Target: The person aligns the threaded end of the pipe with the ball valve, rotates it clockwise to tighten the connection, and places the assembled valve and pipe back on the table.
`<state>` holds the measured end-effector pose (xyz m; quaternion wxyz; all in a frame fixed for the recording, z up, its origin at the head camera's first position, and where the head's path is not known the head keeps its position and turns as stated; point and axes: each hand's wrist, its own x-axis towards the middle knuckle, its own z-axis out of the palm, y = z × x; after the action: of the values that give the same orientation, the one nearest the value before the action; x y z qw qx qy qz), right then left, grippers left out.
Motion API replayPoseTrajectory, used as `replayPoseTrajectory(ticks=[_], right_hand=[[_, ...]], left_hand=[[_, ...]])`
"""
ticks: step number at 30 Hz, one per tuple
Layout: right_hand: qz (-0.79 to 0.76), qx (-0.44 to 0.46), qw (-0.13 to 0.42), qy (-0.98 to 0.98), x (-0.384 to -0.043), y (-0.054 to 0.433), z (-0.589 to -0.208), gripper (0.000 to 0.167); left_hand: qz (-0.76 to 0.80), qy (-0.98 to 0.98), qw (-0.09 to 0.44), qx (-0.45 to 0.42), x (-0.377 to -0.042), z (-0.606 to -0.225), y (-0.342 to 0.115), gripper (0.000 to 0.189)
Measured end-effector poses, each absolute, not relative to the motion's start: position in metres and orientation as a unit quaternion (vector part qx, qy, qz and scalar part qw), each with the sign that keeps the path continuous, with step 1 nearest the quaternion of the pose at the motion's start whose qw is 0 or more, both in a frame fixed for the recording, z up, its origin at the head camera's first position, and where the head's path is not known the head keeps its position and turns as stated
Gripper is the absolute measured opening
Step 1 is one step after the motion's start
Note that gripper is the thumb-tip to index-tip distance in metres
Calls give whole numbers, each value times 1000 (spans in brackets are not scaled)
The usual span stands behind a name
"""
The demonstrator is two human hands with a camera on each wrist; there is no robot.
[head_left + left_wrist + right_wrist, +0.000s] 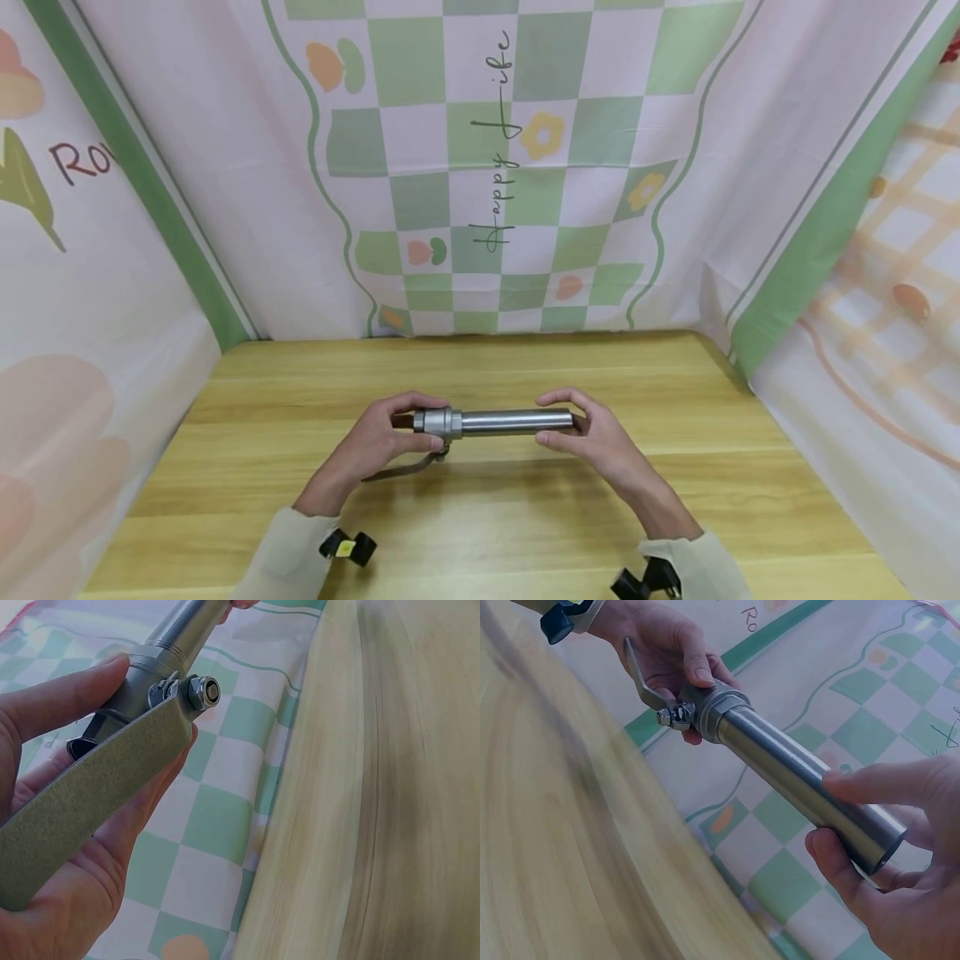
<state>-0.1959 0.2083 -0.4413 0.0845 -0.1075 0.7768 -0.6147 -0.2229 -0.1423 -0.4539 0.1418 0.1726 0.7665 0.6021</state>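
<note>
My left hand (372, 435) grips a metal ball valve (448, 422) between thumb and fingers. Its flat lever handle (112, 791) runs back beside my palm, held by a nut at the valve stem. A straight steel pipe (504, 422) extends from the valve's right end, with some thread (733, 720) showing at the joint. Around the pipe's free end curl the fingers and thumb of my right hand (606, 440), the open bore visible in the right wrist view. Valve and pipe are held level above the wooden table (465, 517).
Behind the table hangs a green-and-white checked cloth (480, 192) with printed lettering. Patterned cloth walls stand at the left (90, 333) and right (892, 333). Small black wrist cameras sit on both sleeves, the left one (348, 547) and the right one (647, 578).
</note>
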Motion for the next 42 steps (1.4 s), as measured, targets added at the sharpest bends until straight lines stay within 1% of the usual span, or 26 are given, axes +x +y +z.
replayPoseTrajectory(ticks=[4, 8, 13, 32, 42], right_hand=[[-615, -135, 79, 773, -196, 208, -442, 48], [-610, -143, 74, 775, -196, 208, -442, 43], [-603, -155, 70, 779, -196, 208, -443, 41], [-598, -154, 71, 783, -199, 210, -445, 44], [-598, -151, 70, 784, -198, 210, -445, 41]], left_hand=[[601, 768, 139, 173, -223, -454, -143, 45], [600, 769, 138, 175, -223, -454, -143, 46], [600, 768, 140, 175, -223, -454, -143, 46], [598, 770, 138, 174, -223, -453, -143, 46], [600, 769, 139, 175, -223, -453, -143, 46]])
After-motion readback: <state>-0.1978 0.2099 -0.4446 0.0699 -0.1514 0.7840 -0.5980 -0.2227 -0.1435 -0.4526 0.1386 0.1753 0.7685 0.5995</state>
